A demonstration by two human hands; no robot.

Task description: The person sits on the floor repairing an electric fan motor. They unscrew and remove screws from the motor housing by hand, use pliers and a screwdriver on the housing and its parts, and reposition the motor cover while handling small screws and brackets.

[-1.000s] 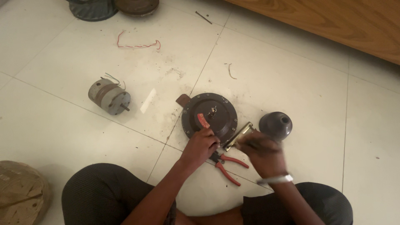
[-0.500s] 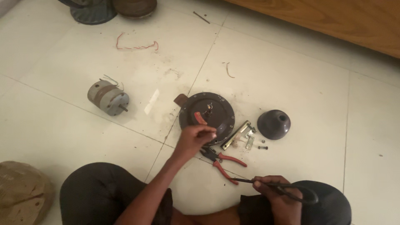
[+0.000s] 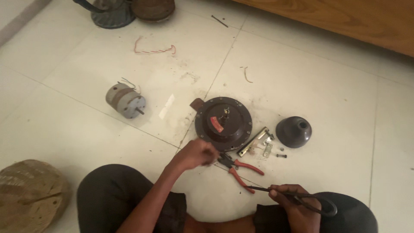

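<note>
My left hand point(image 3: 196, 154) is curled into a loose fist on the floor, just below the dark round motor housing point(image 3: 223, 123) and beside the jaws of the red-handled pliers point(image 3: 241, 169). I see nothing in it. A red tag lies on the housing's top. My right hand point(image 3: 292, 202) rests over my right knee and grips black scissors point(image 3: 302, 199), whose blades point left toward the pliers. A metal bar point(image 3: 253, 141) and small screws point(image 3: 280, 154) lie to the right of the housing.
A dark cone-shaped cap point(image 3: 293, 131) stands right of the screws. A small grey motor point(image 3: 125, 101) with loose wires lies at the left. A red wire scrap point(image 3: 153, 49), round fan parts point(image 3: 129, 11), a wooden board point(image 3: 345, 19) and a woven stool point(image 3: 30, 194) surround the tiled floor.
My right hand left the metal bar, came back to my knee and now holds the scissors. My left hand drew back off the housing's top to the floor beside the pliers.
</note>
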